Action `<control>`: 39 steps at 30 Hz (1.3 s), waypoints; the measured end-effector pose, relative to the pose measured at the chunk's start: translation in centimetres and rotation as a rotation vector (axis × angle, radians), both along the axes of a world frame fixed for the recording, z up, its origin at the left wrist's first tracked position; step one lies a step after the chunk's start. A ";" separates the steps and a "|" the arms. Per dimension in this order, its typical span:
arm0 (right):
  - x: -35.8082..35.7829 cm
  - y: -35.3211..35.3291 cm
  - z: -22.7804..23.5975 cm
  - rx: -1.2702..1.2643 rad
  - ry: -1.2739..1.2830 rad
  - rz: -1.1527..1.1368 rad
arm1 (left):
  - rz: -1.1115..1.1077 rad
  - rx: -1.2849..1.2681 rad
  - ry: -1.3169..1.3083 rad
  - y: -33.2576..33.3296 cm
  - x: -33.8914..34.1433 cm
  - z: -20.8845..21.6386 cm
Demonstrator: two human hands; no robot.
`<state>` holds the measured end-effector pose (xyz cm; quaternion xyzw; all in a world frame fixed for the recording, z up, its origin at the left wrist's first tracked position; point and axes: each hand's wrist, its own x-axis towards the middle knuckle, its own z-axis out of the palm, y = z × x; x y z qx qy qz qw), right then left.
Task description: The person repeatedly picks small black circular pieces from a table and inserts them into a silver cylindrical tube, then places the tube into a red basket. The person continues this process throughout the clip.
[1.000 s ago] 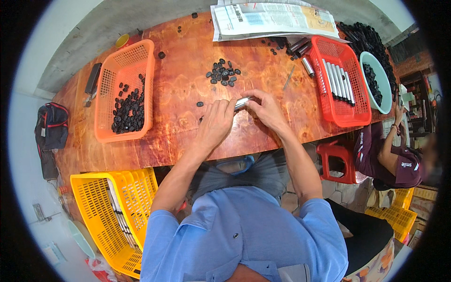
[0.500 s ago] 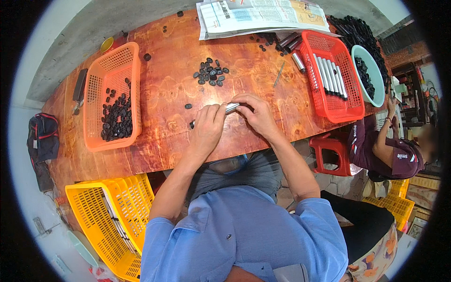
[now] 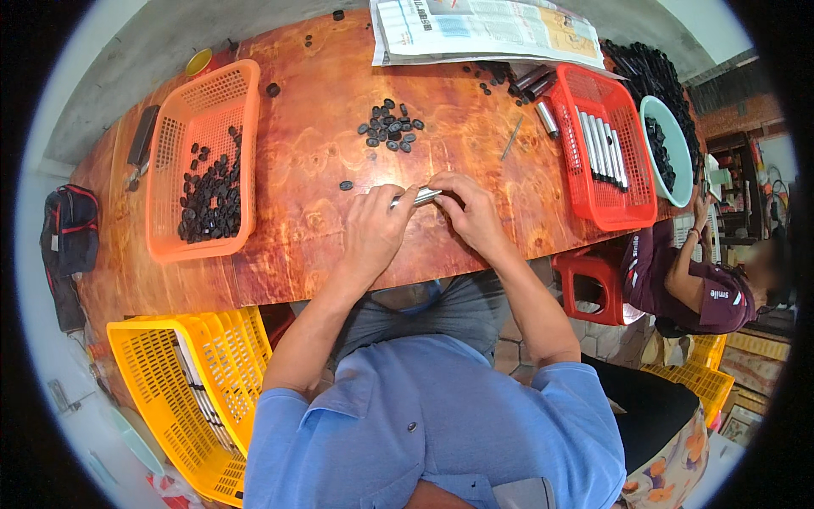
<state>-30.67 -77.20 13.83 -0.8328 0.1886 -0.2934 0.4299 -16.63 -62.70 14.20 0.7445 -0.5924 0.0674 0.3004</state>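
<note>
Above the near part of the wooden table, a short silver metal tube is held between my two hands. My left hand is closed round its left part and hides that end. The fingertips and thumb of my right hand pinch the other end. One small black oval part lies alone just beyond my left hand. Farther off sits a loose pile of black oval parts.
An orange basket with black parts stands left; a red basket with silver tubes stands right, beside a pale green basin. Newspapers lie at the back. Yellow crates are below left. A person in maroon sits right.
The black tube end that stuck out left of my left hand no longer shows. Both hands stay together on the tube. The whole view has shifted slightly.
</note>
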 end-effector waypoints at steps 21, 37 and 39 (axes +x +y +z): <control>7.1 -1.3 -0.8 -0.315 0.379 -0.376 | -0.064 0.023 0.037 -0.3 1.0 -0.1; 6.9 -1.2 -0.1 -0.302 0.370 -0.350 | -0.018 0.023 -0.039 -0.4 0.4 -0.1; 6.9 -1.2 -0.3 -0.327 0.372 -0.355 | -0.009 -0.012 -0.046 -0.5 0.3 -0.5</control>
